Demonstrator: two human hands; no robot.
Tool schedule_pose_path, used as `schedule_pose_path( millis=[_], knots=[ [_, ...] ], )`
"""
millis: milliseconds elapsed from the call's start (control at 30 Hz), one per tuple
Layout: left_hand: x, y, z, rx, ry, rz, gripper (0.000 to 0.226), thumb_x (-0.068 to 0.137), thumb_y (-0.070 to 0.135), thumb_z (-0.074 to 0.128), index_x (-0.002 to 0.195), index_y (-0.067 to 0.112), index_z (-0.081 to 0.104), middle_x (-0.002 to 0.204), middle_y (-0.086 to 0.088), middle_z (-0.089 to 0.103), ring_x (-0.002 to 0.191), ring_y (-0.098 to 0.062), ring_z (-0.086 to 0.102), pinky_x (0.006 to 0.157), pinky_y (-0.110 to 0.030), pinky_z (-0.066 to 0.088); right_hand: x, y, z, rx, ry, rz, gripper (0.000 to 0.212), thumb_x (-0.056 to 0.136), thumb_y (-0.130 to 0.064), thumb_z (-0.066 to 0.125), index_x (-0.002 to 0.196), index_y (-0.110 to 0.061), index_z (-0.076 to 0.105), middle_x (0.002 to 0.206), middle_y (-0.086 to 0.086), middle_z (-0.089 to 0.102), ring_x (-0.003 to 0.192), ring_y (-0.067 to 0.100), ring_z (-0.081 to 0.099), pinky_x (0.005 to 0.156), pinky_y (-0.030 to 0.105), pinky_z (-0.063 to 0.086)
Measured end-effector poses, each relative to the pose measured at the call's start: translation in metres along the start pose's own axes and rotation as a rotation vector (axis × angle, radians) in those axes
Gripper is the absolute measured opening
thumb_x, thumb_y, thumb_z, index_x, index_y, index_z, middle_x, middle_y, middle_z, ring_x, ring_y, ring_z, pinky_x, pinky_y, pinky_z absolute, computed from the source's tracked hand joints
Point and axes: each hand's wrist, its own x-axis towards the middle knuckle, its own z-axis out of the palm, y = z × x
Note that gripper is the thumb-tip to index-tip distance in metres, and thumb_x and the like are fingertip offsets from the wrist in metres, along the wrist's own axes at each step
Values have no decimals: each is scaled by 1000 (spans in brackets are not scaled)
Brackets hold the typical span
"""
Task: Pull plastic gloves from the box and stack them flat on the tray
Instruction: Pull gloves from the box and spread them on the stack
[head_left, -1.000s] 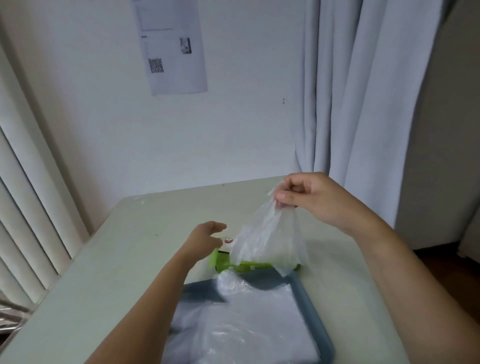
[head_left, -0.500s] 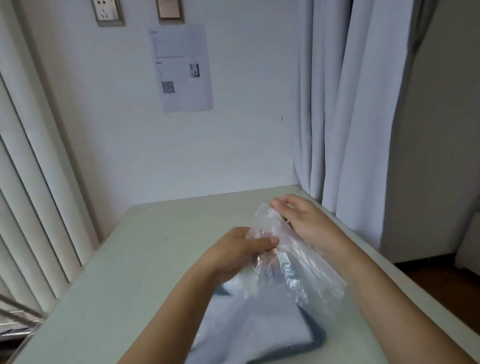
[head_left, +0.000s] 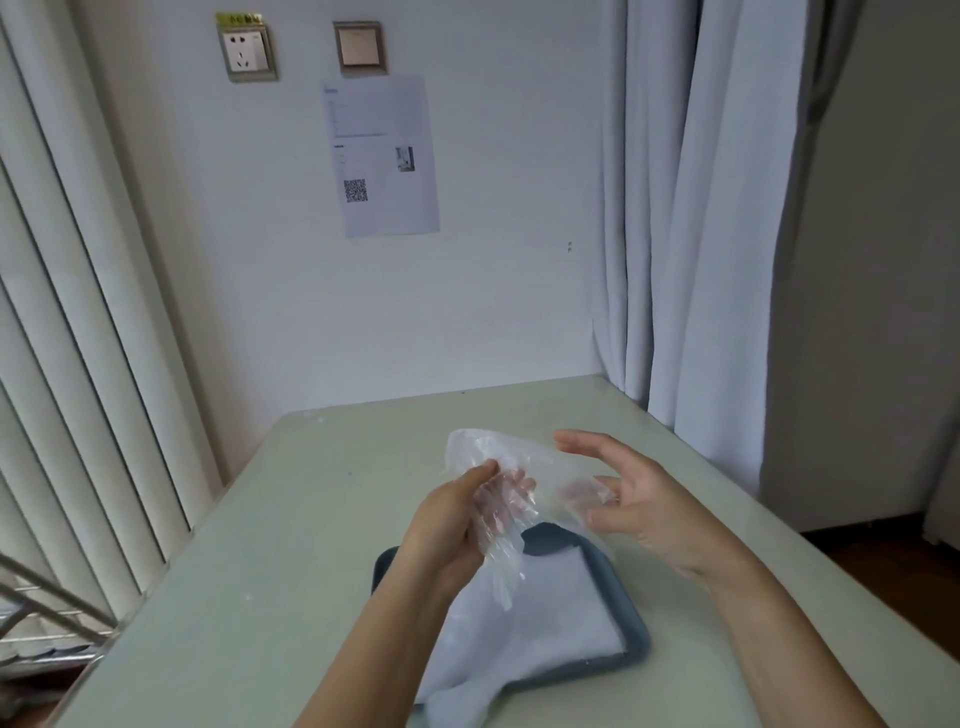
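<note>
Pinches a crumpled clear glove (head_left: 491, 452) in the left grip (head_left: 452, 525), above the twelve o'clock end of the grey tray (head_left: 636, 652). Spreads the right grip (head_left: 639, 504) loose at the glove's three o'clock, touching the film. Shows a flat glove stack (head_left: 550, 618) in the tray on the tabletop (head_left: 260, 571).

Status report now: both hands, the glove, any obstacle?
Left hand grips glove above tray. Right hand open, at the glove. Stack on tray. No obstacle seen.
</note>
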Motion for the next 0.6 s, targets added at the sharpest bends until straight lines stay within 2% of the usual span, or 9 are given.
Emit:
schedule_pose_path(
  millis=[67,200,267,333,433,500,600],
  knots=[
    [-2,1,-2,-13,7,-6,23,95,13,54,103,-3,68,98,-17,72,90,-28,69,102,-44,45,1,0,6,26,13,-25,66,75,15,58,124,-30,58,121,-13,63,103,14,66,81,20,51],
    [-5,2,-8,-70,19,-28,28,96,14,52,114,-5,63,108,-20,70,107,-31,65,106,-45,41,1,1,14,128,37,-65,56,68,4,60,120,-19,62,118,-7,67,96,17,67,77,22,50],
    [-9,4,-11,-113,19,-32,26,96,12,52,111,-6,63,102,-19,71,97,-29,68,99,-41,47,2,1,16,126,41,-86,52,73,9,64,116,-20,66,120,-5,67,89,18,65,80,23,51],
    [-13,5,-14,-130,10,-29,21,95,10,52,103,-5,64,89,-17,72,79,-24,71,80,-34,53,4,1,19,66,60,-120,51,80,18,59,112,-20,69,126,-6,63,94,16,65,85,24,51],
    [-16,6,-17,-111,-2,-22,19,95,7,50,101,-6,63,80,-15,70,66,-21,70,57,-28,56,6,-3,23,-50,102,-181,40,85,10,62,106,-23,73,127,-12,59,105,9,63,88,22,51],
    [-17,6,-20,-92,-14,-23,20,94,5,50,105,-5,63,82,-15,70,65,-20,69,53,-27,55,7,-4,26,-120,147,-209,40,84,8,62,100,-26,76,120,-17,62,108,5,61,85,18,50],
    [-19,7,-29,-39,-48,-52,25,88,-5,46,104,-8,66,92,-15,70,67,-19,69,58,-27,55,10,-6,30,-171,198,-241,29,89,-2,62,89,-26,78,107,-17,67,103,5,62,81,16,48]
  ],
)
